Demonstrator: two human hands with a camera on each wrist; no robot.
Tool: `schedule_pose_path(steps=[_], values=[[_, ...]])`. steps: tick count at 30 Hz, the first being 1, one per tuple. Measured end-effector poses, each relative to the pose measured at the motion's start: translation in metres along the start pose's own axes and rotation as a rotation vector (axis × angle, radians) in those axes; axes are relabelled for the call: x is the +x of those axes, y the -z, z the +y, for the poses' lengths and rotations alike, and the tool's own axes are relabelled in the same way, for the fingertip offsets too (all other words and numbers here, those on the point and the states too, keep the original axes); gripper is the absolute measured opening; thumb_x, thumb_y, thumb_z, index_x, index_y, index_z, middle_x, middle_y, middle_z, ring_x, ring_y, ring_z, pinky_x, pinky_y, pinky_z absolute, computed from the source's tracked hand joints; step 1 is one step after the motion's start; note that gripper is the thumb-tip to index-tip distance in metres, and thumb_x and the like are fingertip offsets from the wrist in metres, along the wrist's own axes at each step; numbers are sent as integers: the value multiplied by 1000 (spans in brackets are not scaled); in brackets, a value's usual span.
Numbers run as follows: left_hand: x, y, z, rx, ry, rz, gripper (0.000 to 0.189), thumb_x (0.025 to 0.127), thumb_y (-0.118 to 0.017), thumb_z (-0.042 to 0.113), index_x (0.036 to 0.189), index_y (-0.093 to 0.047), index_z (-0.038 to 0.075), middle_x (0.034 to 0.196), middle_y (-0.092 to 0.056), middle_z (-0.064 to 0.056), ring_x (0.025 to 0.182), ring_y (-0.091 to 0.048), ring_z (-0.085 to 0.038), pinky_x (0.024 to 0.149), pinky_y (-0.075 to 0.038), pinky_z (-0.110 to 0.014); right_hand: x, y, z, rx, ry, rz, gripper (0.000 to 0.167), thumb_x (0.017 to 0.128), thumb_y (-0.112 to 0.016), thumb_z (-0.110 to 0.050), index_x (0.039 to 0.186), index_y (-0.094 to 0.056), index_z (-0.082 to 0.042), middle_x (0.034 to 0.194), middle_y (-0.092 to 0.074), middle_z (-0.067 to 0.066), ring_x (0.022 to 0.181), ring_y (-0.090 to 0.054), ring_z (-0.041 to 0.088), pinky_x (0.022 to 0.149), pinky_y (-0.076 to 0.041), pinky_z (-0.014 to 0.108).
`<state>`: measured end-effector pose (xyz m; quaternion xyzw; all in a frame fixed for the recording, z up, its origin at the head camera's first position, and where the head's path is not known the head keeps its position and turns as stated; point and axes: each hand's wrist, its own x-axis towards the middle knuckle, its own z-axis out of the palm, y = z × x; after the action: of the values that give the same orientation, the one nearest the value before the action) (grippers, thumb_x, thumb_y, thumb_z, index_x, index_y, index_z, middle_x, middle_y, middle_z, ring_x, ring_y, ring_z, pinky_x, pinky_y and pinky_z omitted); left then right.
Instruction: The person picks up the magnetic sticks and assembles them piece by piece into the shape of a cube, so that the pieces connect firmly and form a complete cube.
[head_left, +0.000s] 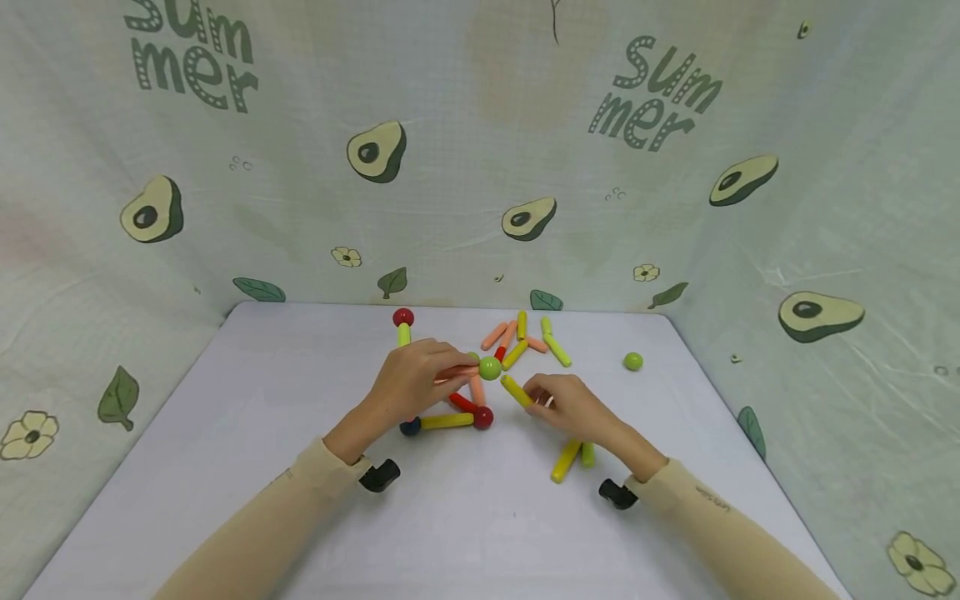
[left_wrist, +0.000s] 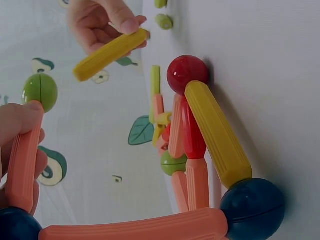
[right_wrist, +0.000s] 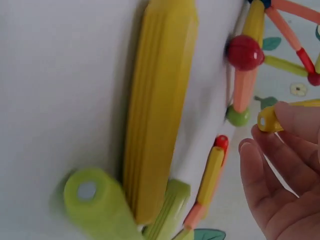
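Observation:
My left hand (head_left: 420,375) grips a salmon-pink magnetic rod (left_wrist: 24,160). A green ball (head_left: 490,368) sits on that rod's free end, and a dark blue ball (left_wrist: 17,225) joins its other end to another pink rod (left_wrist: 135,225). That rod leads to a second blue ball (left_wrist: 252,207) on the table, part of a frame with a yellow rod (head_left: 447,421) and a red ball (head_left: 483,417). Between thumb and fingers, my right hand (head_left: 573,408) pinches a loose yellow rod (left_wrist: 107,55); its tip points toward the green ball, a small gap apart.
Loose pink, yellow and light green rods (head_left: 557,350) lie behind the hands. A green ball (head_left: 633,362) rests at the far right. Beneath my right wrist lie a yellow rod (right_wrist: 160,110) and light green rods (right_wrist: 100,205). Another red ball (head_left: 403,317) tops a green rod.

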<state>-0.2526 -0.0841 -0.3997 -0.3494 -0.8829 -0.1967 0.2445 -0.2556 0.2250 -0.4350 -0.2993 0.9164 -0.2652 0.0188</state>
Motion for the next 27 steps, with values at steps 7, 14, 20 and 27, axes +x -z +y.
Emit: schedule_pose_path(steps=[7,14,20,27], values=[[1,-1,-1,-23,-17,13,31,87,-90,29,116,-83,20,100,-80,4,89,-72,-14,73,-58,-24,10,-12,-21,136,8,19,19,97,-80,-13,114,-73,-10,102,-76,-1,93,-70,13,82,-61,32],[-1,0,-1,-14,-15,7,31,88,-90,30,116,-83,20,99,-80,5,87,-71,-13,71,-57,-23,19,-29,-26,197,30,18,19,98,-79,-15,114,-72,-10,104,-78,0,94,-73,15,81,-60,24],[0,-3,-2,-11,-52,27,28,88,-90,29,113,-84,19,95,-79,6,84,-71,-12,69,-56,-22,27,-42,-23,249,45,45,20,98,-78,-12,116,-71,-9,106,-78,2,95,-75,18,84,-60,25],[0,0,-1,12,-55,10,30,86,-92,28,113,-84,20,96,-80,6,85,-72,-13,70,-58,-24,32,-49,-25,264,35,53,19,99,-76,-9,116,-69,-11,111,-79,2,96,-76,18,85,-60,26]])
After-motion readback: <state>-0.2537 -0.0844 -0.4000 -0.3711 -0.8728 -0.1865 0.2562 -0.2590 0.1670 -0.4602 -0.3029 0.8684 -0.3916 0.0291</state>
